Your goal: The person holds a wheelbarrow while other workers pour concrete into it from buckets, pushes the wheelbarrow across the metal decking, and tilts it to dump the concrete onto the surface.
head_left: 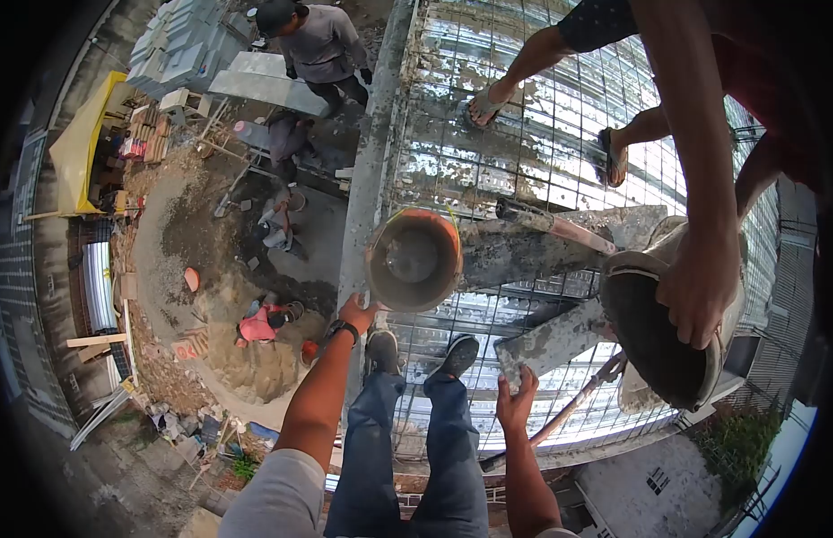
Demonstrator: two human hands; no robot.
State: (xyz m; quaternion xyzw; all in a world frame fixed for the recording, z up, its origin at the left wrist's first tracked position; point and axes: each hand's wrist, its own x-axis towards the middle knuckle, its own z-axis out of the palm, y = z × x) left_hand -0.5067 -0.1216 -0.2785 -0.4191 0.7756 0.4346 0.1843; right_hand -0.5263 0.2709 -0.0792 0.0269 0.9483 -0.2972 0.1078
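Observation:
A cement-stained orange bucket (pixel 446 242) with an open top is at the concrete ledge, its inside greyish and seemingly without contents. My left hand (pixel 358 314), with a dark watch on the wrist, grips the bucket's lower left side; some fingers are hidden. Apart from it, my right hand (pixel 518 394) holds nothing, thumb and fingers spread near the end of a cement-covered board (pixel 555 341). At right, a co-worker's hand (pixel 703 291) grasps the rim of a large, tilted, cement-crusted bucket (pixel 654 327) with a dark interior.
Rebar mesh (pixel 560 108) covers shiny corrugated metal decking around my feet. A concrete ledge (pixel 367 179) drops off at left to a lower yard with several people and a sand pile (pixel 255 359). A long-handled tool (pixel 573 403) lies right of my legs.

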